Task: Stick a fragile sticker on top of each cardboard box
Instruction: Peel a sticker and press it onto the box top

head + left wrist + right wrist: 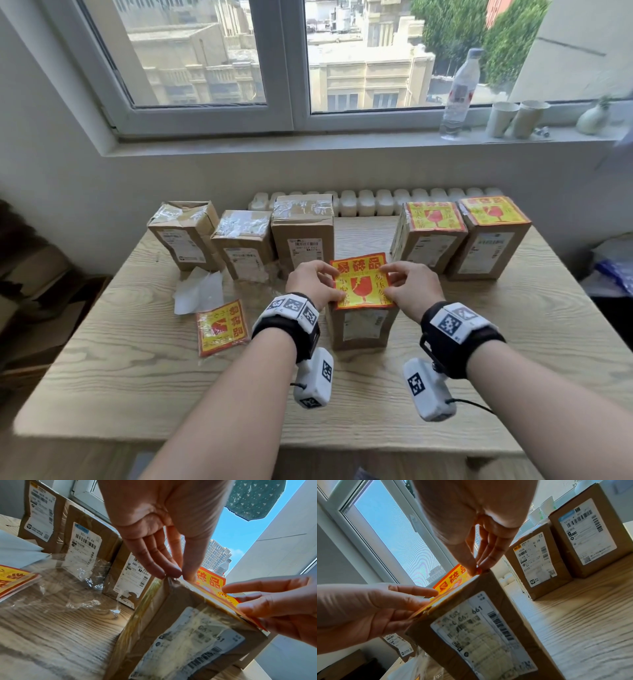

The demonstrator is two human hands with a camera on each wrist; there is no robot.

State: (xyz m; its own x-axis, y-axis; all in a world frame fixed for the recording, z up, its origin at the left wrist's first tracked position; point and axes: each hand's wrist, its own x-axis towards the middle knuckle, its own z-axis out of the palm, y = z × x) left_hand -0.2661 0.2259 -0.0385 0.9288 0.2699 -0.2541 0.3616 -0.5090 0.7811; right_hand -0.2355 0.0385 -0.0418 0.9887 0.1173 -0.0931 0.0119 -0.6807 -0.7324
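Note:
A brown cardboard box [363,329] stands upright in the middle of the table. A red and yellow fragile sticker [363,282] lies over its top, with the far edge lifted a little. My left hand [334,282] pinches the sticker's left edge and my right hand [388,281] pinches its right edge. In the left wrist view the left hand [178,574] holds the sticker [212,582] at the box's [188,635] top corner. The right wrist view shows the right hand [476,569] pinching the sticker [452,580] at the box's [479,628] other corner.
Three boxes without stickers [245,243] stand at the back left; two boxes with stickers [431,236] stand at the back right. A pile of stickers [222,327], white backing paper [198,291] and clear wrap lie on the left. A bottle [459,92] and cups [513,118] are on the sill.

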